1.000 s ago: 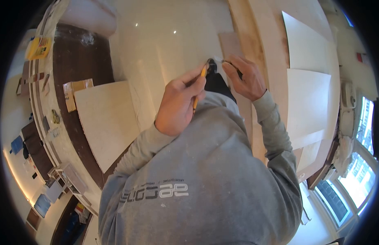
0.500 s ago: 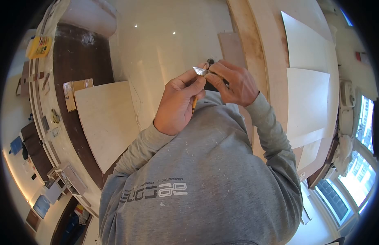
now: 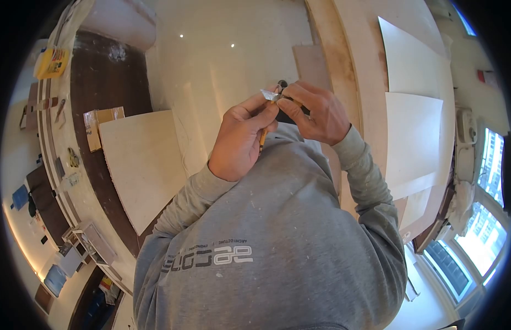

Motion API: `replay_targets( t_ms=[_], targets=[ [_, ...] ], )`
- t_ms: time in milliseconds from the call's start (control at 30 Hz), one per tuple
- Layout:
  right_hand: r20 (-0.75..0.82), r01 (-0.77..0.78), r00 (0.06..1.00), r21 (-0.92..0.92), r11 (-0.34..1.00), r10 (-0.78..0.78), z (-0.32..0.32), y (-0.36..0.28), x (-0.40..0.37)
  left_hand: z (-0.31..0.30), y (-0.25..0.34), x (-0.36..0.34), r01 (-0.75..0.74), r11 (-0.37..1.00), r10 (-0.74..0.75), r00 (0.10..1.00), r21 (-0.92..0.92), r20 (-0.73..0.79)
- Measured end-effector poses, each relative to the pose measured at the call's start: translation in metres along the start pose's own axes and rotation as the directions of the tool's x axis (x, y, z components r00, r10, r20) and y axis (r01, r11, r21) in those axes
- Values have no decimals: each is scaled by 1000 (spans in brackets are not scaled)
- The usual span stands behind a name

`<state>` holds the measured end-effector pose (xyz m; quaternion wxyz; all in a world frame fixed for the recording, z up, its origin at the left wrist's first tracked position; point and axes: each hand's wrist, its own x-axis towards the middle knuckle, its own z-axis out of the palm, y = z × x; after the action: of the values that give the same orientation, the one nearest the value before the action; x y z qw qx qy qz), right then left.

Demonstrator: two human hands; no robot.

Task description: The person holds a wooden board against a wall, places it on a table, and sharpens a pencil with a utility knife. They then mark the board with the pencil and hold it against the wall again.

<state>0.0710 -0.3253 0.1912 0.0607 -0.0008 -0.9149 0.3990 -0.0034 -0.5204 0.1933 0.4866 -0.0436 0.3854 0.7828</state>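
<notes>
Cool daylight glares through the window panes point(image 3: 482, 228) at lower right, the brightest washed out to white. A warm light strip point(image 3: 19, 236) glows at far left. The glossy floor point(image 3: 211, 77) carries two pinpoint highlights and soft streaks; the knife blade point(image 3: 270, 95) gleams pale. Fisheye distortion bends straight edges, the corners fall to black, and small detail near the outer border looks soft

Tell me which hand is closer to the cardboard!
Left. The left hand, holding the pencil, is to the right of the cardboard, past the white board. The right hand, holding the blade, is farther right, beyond the left hand.
</notes>
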Motion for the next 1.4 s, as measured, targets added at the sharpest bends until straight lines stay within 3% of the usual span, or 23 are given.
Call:
replay_targets(
  t_ms=[233, 333, 433, 533, 833, 1033, 1133, 1233, 1333, 1400],
  targets=[
    [-30, -8, 1000, -91, 996, 5, 8, 29, 4, -13, -6, 3, 16, 998, -14, 999, 65, -34],
    [-86, -83, 993, -38, 996, 80, 2, 31, 3, -17, -6, 7, 2, 998, 4, 996, 61, -91],
    [-36, 18, 999, -72, 997, -21, 7, 21, 3, -15, -5, 14, 3, 999, 0, 998, 50, -60],
    [46, -28, 998, -49, 998, 30, 4, 5, 7, -12, 0, 8, 18, 1000, -17, 1000, 19, -25],
    [29, 30, 999, -54, 998, -29, 9, 10, 8, -14, -1, 10, 6, 999, -5, 999, 43, -37],
    [55, -69, 996, -90, 994, 74, 16, 30, 5, -25, -8, 20, 42, 998, -40, 998, 40, -44],
    [-118, 70, 990, -72, 995, -78, 22, 55, 6, -25, -6, 16, 71, 997, -68, 995, 42, -76],
    [-62, -173, 983, -30, 984, 171, -3, 61, 7, -22, 2, 14, 46, 998, -42, 997, 52, -72],
    [-90, 14, 996, -89, 996, -22, 2, 44, 10, -24, -1, 20, 47, 998, -44, 997, 48, -66],
    [-30, -15, 999, -44, 999, 14, 4, 31, 9, -17, 0, 16, 66, 996, -59, 991, 55, -119]
  ],
)
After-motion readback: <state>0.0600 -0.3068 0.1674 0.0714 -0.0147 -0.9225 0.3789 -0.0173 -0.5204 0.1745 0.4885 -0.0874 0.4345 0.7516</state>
